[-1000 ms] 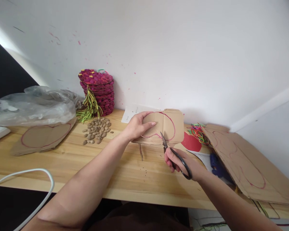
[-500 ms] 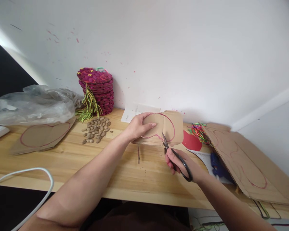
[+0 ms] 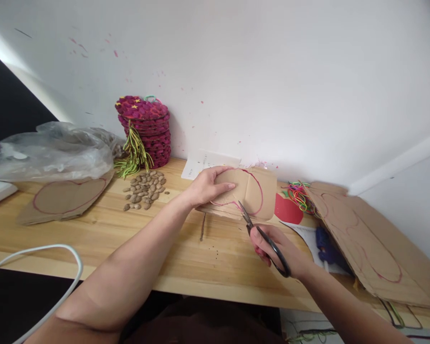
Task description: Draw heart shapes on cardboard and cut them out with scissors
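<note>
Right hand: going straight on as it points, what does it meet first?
Likely the marked cardboard held by the left hand; the scissors in the right hand overlap its near edge in view, though contact is unclear.

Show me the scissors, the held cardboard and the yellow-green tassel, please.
Scissors [image 3: 248,220], head view: on the blades.
Held cardboard [image 3: 251,193], head view: within the outline.
Yellow-green tassel [image 3: 134,150], head view: hanging strands.

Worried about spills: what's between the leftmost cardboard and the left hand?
A pile of brown, seed-like pieces on the wooden tabletop, in the head view.
</note>
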`<action>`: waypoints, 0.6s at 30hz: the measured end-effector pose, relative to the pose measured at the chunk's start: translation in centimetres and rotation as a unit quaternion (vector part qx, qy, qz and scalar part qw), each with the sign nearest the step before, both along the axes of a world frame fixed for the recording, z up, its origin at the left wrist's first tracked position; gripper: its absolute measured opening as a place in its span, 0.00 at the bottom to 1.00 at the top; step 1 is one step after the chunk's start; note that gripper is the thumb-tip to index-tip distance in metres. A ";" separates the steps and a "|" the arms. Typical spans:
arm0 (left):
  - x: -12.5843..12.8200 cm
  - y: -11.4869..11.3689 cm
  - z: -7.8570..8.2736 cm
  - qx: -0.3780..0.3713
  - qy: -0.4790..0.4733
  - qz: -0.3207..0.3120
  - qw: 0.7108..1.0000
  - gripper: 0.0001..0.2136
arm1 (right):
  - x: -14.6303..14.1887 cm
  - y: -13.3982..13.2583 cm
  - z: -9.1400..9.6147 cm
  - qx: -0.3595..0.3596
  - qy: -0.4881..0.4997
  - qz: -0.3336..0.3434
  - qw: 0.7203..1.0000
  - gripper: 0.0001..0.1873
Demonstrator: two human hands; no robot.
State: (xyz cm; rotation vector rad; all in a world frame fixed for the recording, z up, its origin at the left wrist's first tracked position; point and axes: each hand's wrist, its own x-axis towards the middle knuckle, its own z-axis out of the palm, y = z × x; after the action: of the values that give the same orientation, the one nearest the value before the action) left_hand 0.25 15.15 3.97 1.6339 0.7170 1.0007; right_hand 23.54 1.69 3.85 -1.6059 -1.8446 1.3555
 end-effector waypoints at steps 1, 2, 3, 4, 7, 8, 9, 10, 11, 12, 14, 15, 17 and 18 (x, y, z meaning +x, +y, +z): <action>0.0 0.0 0.0 0.004 0.004 -0.001 1.000 0.26 | 0.0 -0.1 0.0 -0.002 -0.001 -0.001 1.000 0.33; 0.0 0.0 0.1 0.007 0.008 -0.004 1.000 0.26 | 0.0 -0.1 -0.1 -0.002 -0.002 -0.001 1.000 0.33; -0.1 0.0 0.2 0.009 0.010 -0.008 1.000 0.26 | 0.1 -0.2 -0.1 0.001 -0.003 0.000 1.000 0.33; -0.1 0.0 0.2 0.008 0.010 -0.012 1.000 0.26 | 0.1 -0.3 -0.2 0.004 -0.004 0.002 1.000 0.34; -0.1 -0.1 0.5 0.000 0.009 -0.029 1.000 0.25 | 0.1 -0.4 -0.1 0.013 -0.002 0.009 1.000 0.34; -0.1 -0.2 0.5 -0.001 0.008 -0.034 0.999 0.25 | 0.1 -0.4 -0.1 0.016 -0.001 0.012 1.000 0.34; -0.1 -0.2 0.6 0.000 0.007 -0.038 0.999 0.25 | 0.1 -0.5 0.0 0.019 0.000 0.016 1.000 0.33; -0.1 -0.2 0.6 0.001 0.007 -0.041 0.999 0.25 | 0.1 -0.5 0.1 0.021 0.000 0.018 1.000 0.33; -0.1 -0.3 0.6 0.001 0.008 -0.044 0.999 0.25 | 0.0 -0.6 0.2 0.022 -0.001 0.019 1.000 0.33; -0.1 -0.3 0.7 0.001 0.009 -0.046 0.999 0.25 | 0.0 -0.6 0.4 0.021 -0.003 0.019 1.000 0.33; -0.1 -0.3 0.7 0.001 0.012 -0.047 0.999 0.25 | -0.2 -0.7 0.6 0.014 -0.008 0.015 1.000 0.33; -0.1 -0.3 0.7 0.002 0.013 -0.047 0.999 0.25 | -0.2 -0.8 0.7 0.011 -0.010 0.012 1.000 0.33; -0.2 -0.4 0.7 0.005 0.016 -0.047 0.999 0.25 | -0.4 -0.9 0.8 0.005 -0.013 0.007 1.000 0.33; -0.2 -0.4 0.7 0.006 0.017 -0.048 0.999 0.25 | -0.4 -1.0 0.8 0.003 -0.012 0.005 1.000 0.33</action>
State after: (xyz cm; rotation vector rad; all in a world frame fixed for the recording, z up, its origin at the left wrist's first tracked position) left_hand 0.05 14.79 4.68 1.6836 0.6497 0.9106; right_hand 23.17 0.70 4.66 -1.6197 -1.8709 1.3395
